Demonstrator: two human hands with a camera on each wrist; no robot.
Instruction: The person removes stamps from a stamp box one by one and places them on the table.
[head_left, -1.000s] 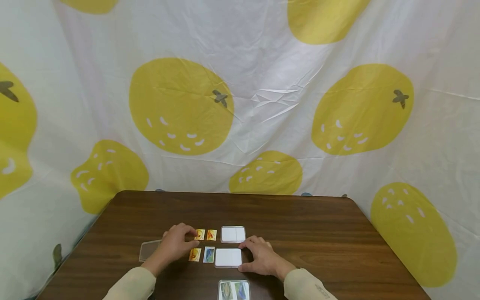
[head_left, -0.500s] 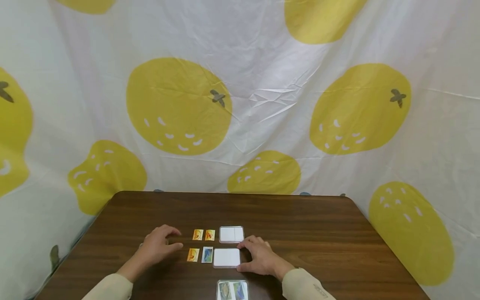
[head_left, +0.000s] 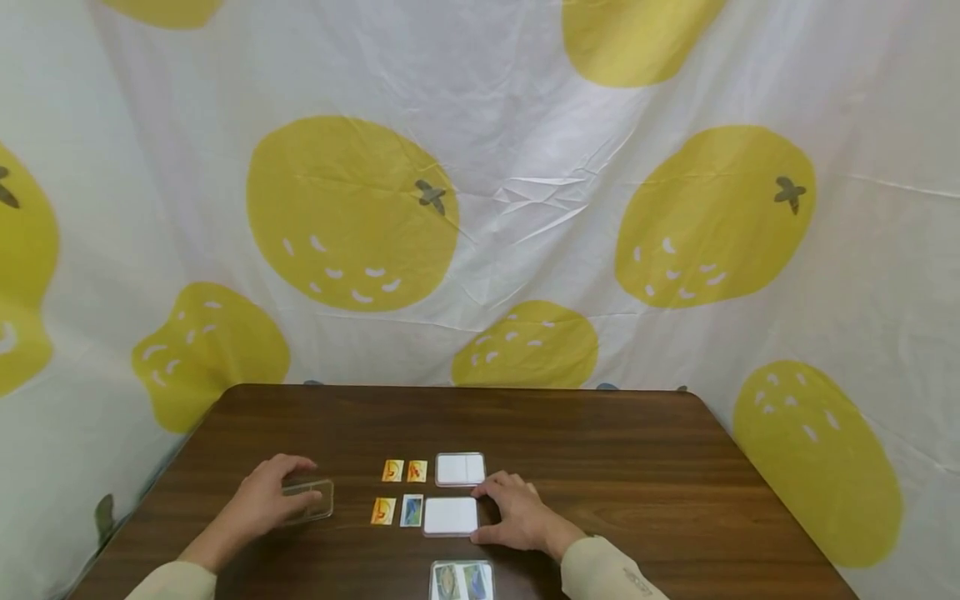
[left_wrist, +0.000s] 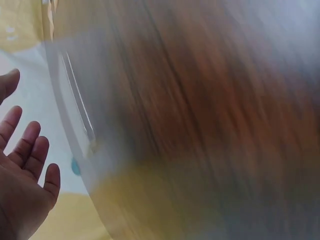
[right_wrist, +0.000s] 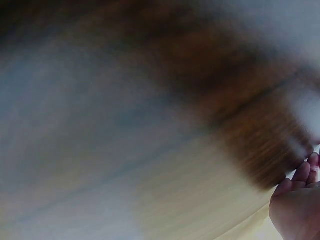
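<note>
My left hand [head_left: 262, 500] hovers at the left side of the table beside a clear plastic lid [head_left: 322, 500], its thumb and fingers apart. In the left wrist view the fingers [left_wrist: 31, 145] are spread with nothing between them. My right hand [head_left: 517, 512] holds a shallow clear case with a white insert [head_left: 451, 517] by its right corners, thumb at the near one and forefinger at the far one. Left of that case lie a blue stamp [head_left: 412, 510] and an orange stamp [head_left: 383, 511]. The right wrist view is mostly blurred table.
Two more orange stamps, the left one [head_left: 393, 471] and the right one [head_left: 417, 472], lie farther back beside another white-lined case [head_left: 461, 469]. Near the front edge sits a case with two stamps in it [head_left: 462, 581]. Behind the brown table [head_left: 600, 450] hangs a lemon-print cloth [head_left: 525, 250].
My left hand has moved left, away from the orange stamps and over to the clear lid. The right hand has stayed at the case.
</note>
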